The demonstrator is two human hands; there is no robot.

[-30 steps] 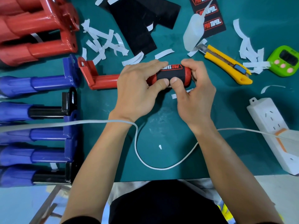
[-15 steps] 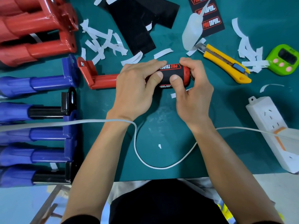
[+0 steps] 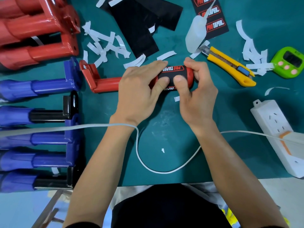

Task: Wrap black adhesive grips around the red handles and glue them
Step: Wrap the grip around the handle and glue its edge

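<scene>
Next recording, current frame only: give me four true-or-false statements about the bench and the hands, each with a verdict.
1. The left hand and right hand both hold the red handle, thumbs pressing on its black grip. True.
2. The yellow utility knife is in the right hand. False: it lies untouched on the green mat, right of the hands.
3. The white glue bottle lies beyond the hands, its nozzle over a printed Pro Taper sheet. True.
4. The green timer stands among the blue handles. False: it is at the far right; they are at the left.
</scene>
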